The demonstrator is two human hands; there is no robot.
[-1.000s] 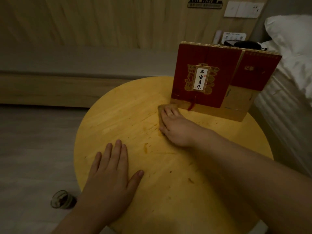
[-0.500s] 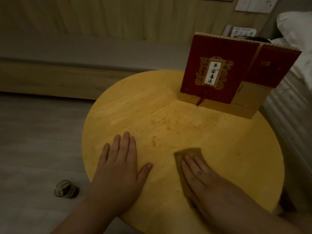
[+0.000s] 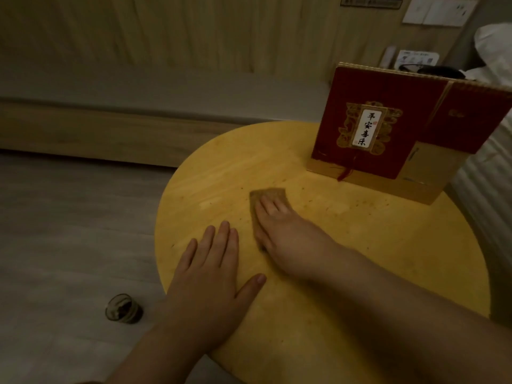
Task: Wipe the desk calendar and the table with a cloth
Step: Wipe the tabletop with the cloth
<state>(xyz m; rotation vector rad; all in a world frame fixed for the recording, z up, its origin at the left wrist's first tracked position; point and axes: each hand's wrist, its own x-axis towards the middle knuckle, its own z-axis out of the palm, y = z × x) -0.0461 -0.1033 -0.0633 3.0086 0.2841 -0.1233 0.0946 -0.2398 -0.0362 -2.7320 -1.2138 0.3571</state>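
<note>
Fingers [image 3: 270,206] of the right hand [image 3: 282,231] lie together, flat on the cloth [image 3: 267,194], pinning it mid-table [image 3: 388,245], likely to scrub; desk calendar [image 3: 388,128] stands upright at two o'clock, apart; left hand [image 3: 210,273], fingers slightly spread and holding nothing, braces at seven o'clock, forearms reaching forward

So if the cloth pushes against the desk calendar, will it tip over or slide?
The desk calendar stands tall on a narrow base, so a high push may tip it. It looks like light card; a low push would probably slide it across the smooth table.
</note>
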